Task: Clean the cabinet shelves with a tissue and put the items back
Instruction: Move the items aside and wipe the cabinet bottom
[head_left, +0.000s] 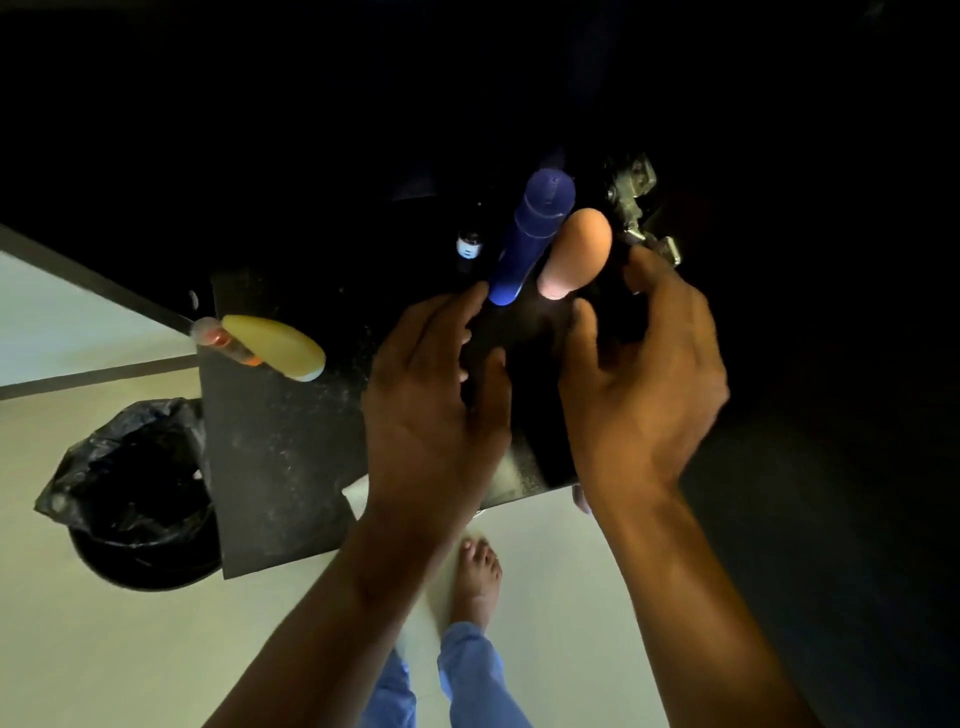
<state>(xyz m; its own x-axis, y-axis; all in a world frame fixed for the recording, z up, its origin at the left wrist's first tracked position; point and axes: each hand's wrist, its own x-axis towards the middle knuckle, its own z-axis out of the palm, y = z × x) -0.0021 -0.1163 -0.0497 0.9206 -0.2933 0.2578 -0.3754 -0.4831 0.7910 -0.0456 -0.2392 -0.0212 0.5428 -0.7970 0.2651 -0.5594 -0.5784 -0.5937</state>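
Observation:
On the dark speckled shelf (280, 447) stand a tall blue bottle (530, 239) and a peach-coloured bottle (576, 254), side by side. A small dark bottle with a white label (469, 244) stands just left of them. A yellow bottle with a reddish cap (275, 345) lies near the shelf's left edge. My left hand (436, 395) hovers over the shelf with its fingers spread, the index tip close to the blue bottle's base. My right hand (639, 374) curls its thumb and fingers beside the peach bottle. The space inside that curl is too dark to read. No tissue shows.
A metal door hinge (636, 202) sits just behind my right hand. A black bin lined with a black bag (135, 493) stands on the pale floor left of the shelf. My bare foot (480, 577) is below the shelf's front edge. The cabinet interior is dark.

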